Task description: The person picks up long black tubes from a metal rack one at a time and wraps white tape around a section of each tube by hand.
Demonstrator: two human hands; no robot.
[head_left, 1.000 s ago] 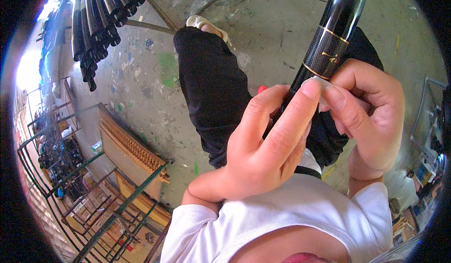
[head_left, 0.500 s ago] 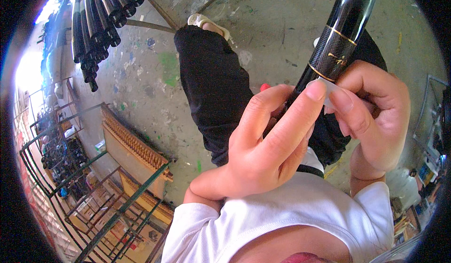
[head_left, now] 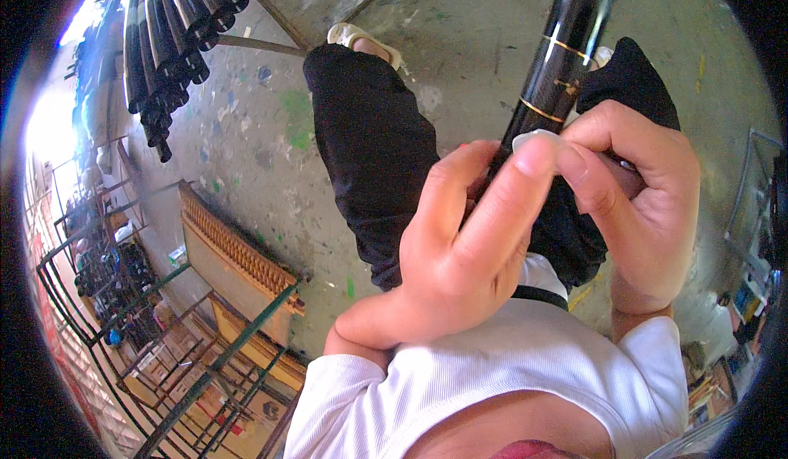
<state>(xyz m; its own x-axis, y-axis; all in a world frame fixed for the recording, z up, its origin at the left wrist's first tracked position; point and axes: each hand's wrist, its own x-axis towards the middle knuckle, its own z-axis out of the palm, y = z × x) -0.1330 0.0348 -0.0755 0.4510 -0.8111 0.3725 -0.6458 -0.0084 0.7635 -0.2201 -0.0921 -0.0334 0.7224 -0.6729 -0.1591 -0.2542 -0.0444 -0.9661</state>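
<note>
A glossy black fishing rod (head_left: 546, 86), with thin gold rings and a gold mark, slants from the top of the view down between my hands. My left hand (head_left: 468, 237) is closed around its lower part, its other fingers partly hidden under the rod. One fingertip of that hand presses a small, thin, whitish translucent piece (head_left: 525, 138) against the rod, just below the lower gold ring. On the other side, my right hand (head_left: 636, 192) is closed, thumb tip against the same piece and fingers curled behind. The rod's lower end is hidden by my left hand.
Several black tubes (head_left: 168, 41) lie bundled on a stand at the upper left. Wooden racks with notched edges (head_left: 238, 242) and a dark green metal frame (head_left: 222, 365) stand at the lower left. My black-trousered legs (head_left: 369, 147) spread over the stained concrete floor (head_left: 254, 131).
The rod's upper part has swung to the left, and its gold mark has turned. Both hands stay close together at the whitish piece, the right shifted slightly left. More of the piece shows above the fingertip.
</note>
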